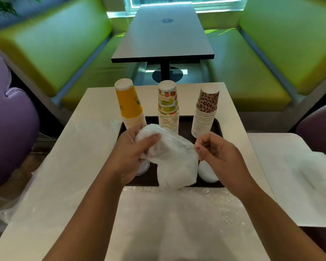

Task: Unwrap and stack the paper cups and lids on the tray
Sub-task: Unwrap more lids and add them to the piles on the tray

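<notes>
A pale, smooth rectangular table fills the near scene, with crinkled clear plastic sheeting spread over its near part and more clear film draped off its left edge. On the table's far half sits a dark rectangular tray with rounded corners. Along the tray's far side stand 3 upside-down stacks of paper cups, well apart: a yellow stack at left, a fruit-print stack in the middle, and a leopard-print stack at right, each showing ribbed rims low down. Above the tray's middle hangs a soft, crumpled translucent plastic wrapper. The left hand grips its left upper end, fingers curled around the bunched film. The right hand pinches its right edge, fingers curled together. A round white lid lies on the tray's near right, partly under the right hand; a clear round lid peeks out beneath the left hand.
</notes>
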